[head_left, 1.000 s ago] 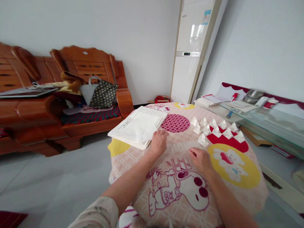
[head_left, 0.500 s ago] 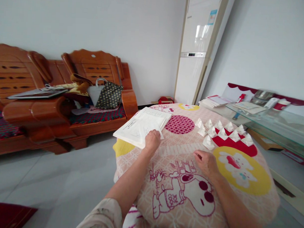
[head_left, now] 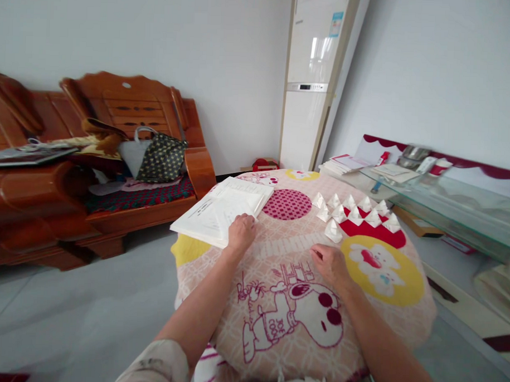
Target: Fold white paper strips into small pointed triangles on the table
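My left hand (head_left: 240, 233) rests with curled fingers on the near corner of a stack of white paper sheets (head_left: 221, 210) at the table's left side. My right hand (head_left: 330, 263) lies loosely curled on the pink cartoon-print tablecloth (head_left: 293, 304), holding nothing I can make out. Several small folded white paper shapes (head_left: 354, 213) stand in rows just beyond my right hand, apart from it.
A wooden sofa (head_left: 84, 157) with a patterned bag (head_left: 161, 157) stands at the left. A tall white air conditioner (head_left: 309, 81) fills the far corner. A glass-topped stand (head_left: 447, 197) with papers, a metal bowl and cups runs along the right wall. Grey floor lies between table and sofa.
My left hand has slid a little onto the paper stack's near corner. My right hand has hardly moved; the view has shifted with my head.
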Available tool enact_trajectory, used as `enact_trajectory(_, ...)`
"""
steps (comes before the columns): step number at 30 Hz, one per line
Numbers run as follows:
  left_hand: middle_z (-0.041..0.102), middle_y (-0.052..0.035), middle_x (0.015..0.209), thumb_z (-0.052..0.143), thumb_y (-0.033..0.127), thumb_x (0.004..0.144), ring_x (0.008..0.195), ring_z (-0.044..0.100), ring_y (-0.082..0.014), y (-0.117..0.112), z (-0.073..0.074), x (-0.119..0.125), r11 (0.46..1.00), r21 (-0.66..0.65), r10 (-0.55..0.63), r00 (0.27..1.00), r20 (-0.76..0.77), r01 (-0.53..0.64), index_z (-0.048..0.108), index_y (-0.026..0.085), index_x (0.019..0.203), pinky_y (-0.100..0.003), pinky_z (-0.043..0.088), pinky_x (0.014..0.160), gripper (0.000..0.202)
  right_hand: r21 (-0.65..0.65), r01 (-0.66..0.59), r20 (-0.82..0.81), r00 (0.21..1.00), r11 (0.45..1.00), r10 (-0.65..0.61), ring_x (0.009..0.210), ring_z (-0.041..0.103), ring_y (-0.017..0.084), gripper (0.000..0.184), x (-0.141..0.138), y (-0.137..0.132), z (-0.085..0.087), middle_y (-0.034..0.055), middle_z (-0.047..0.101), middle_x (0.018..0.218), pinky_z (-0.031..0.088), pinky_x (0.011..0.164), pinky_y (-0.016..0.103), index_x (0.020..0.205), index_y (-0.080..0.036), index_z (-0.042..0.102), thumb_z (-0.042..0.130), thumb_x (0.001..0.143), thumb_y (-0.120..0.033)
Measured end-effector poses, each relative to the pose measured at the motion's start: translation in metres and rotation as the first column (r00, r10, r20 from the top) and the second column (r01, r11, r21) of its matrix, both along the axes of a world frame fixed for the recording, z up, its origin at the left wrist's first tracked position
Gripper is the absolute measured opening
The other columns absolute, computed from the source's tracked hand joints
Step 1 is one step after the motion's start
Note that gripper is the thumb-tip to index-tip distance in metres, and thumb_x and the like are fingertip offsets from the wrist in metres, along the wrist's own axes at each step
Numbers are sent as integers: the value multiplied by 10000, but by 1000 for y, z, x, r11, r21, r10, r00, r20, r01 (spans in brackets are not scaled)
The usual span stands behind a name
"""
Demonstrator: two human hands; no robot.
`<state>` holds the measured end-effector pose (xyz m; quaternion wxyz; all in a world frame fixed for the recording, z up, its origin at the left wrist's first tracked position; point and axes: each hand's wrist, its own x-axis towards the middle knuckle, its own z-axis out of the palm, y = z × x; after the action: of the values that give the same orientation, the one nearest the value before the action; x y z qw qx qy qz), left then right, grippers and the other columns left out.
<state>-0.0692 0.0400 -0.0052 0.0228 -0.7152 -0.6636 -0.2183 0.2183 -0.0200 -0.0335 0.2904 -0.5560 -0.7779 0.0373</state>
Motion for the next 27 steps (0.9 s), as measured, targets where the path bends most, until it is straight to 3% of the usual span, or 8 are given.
enact_trajectory(4,706,-108,948,521,159,895,899,671,-225,0,2,4,999,36,27,992,127,-31,679,170,872,-301,490,771,160,-6,19,13,1000,1000,-18,558,438,130,276,-2,-1,1,20,595,590,270,568,261,670,-177,649,499,881,-271)
enact_trajectory(8,700,-62,773,532,174,865,745,680,-184,-4,3,21,992,106,-106,911,399,69,608,177,771,-284,504,721,121,17,21,2,1000,1000,-21,552,441,128,266,-3,-1,1,9,590,579,286,574,261,644,-184,637,525,877,-246)
enact_trajectory(10,667,-22,652,542,234,866,616,663,-162,-9,4,33,981,40,-172,742,647,192,578,179,777,-273,523,646,110,38,11,-40,999,999,-9,572,483,133,253,-4,-1,1,16,617,616,324,591,257,679,-184,658,550,889,-273)
enact_trajectory(12,680,-16,650,570,284,852,611,687,-164,-14,6,43,935,16,-188,456,870,354,569,169,819,-279,561,634,120,59,-11,-88,996,998,16,600,529,144,219,-5,-2,1,25,640,660,376,615,258,764,-178,691,594,892,-326)
enact_trajectory(14,709,-25,700,623,328,832,669,716,-163,-19,8,50,891,38,-153,221,963,453,559,164,837,-290,593,693,177,82,-35,-128,991,996,45,635,570,162,222,-7,-3,2,39,662,718,431,638,270,906,-168,715,645,876,-376)
enact_trajectory(16,725,-32,718,669,336,812,672,724,-152,-21,10,54,871,26,-74,79,994,490,540,164,840,-276,599,709,217,111,-59,-154,985,992,76,711,621,193,344,-12,-5,4,69,697,831,489,685,299,1099,-158,696,684,857,-402)
enact_trajectory(22,751,-48,732,672,200,822,666,735,-129,-22,14,53,819,-1,89,-126,988,574,552,152,848,-201,584,671,132,228,-117,-114,983,966,146,1162,611,307,641,-22,-6,5,169,640,1272,517,979,462,1439,-173,486,692,861,-358)
enact_trajectory(27,762,-69,758,663,158,811,673,733,-127,-22,12,54,766,-15,146,-151,978,643,617,128,846,-188,575,660,65,256,-35,-70,996,966,55,1226,568,320,537,-17,-1,-1,178,609,1321,497,1019,496,1421,-172,522,601,898,-268)
